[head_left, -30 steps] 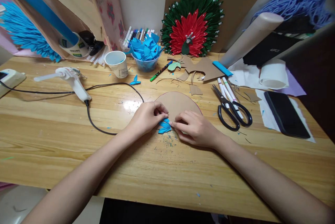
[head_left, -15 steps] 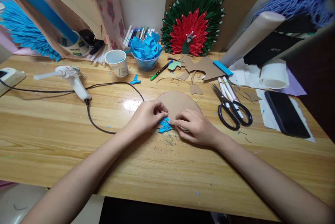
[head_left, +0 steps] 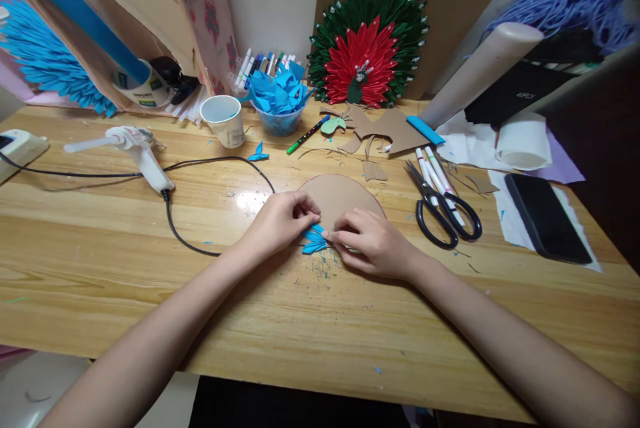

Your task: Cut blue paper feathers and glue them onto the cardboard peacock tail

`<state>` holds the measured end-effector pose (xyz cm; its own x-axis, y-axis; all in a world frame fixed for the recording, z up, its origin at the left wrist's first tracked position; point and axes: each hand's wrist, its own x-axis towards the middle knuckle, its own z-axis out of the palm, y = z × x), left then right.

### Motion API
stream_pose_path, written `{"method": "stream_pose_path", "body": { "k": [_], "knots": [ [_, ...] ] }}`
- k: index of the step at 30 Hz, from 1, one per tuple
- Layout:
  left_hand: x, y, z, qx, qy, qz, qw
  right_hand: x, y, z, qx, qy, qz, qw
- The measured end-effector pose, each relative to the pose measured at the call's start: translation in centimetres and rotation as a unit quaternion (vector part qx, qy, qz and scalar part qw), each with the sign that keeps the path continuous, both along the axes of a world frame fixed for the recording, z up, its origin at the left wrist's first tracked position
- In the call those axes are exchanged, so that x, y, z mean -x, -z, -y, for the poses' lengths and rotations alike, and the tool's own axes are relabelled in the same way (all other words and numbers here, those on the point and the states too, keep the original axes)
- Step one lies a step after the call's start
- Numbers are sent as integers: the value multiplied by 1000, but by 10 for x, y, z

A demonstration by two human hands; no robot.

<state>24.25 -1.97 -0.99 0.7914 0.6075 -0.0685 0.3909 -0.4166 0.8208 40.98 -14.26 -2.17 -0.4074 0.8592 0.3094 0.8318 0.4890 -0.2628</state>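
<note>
A round brown cardboard disc (head_left: 336,192) lies flat on the wooden table (head_left: 100,248). At its near edge sits a small cluster of blue folded paper petals (head_left: 313,241). My left hand (head_left: 280,223) has its fingers curled and pinched on the petals from the left. My right hand (head_left: 369,243) presses its fingertips on the petals and the disc's edge from the right. Both hands rest on the table.
A white glue gun (head_left: 143,155) with a black cord lies at the left. A paper cup (head_left: 225,121), a bowl of blue petals (head_left: 278,98) and a green marker (head_left: 307,136) stand behind. Black scissors (head_left: 440,208), pens, a phone (head_left: 547,217) and a red-green paper peacock (head_left: 368,45) are at the right.
Almost nothing has moved; both hands stay pinched on the blue petals at the disc's edge, with only slight finger shifts.
</note>
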Motion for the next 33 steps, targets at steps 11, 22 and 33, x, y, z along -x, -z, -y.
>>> {"method": "stream_pose_path", "body": {
  "k": [11,22,33],
  "knots": [
    [1,-7,-5,177,-34,70,981,1,0,0,-2,-2,0,1000],
    [25,-25,-61,31,-395,345,851,1,0,0,4,-1,-6,1000],
    [8,4,-16,-24,-66,68,995,1,3,-1,22,15,-24,999]
  ]
}}
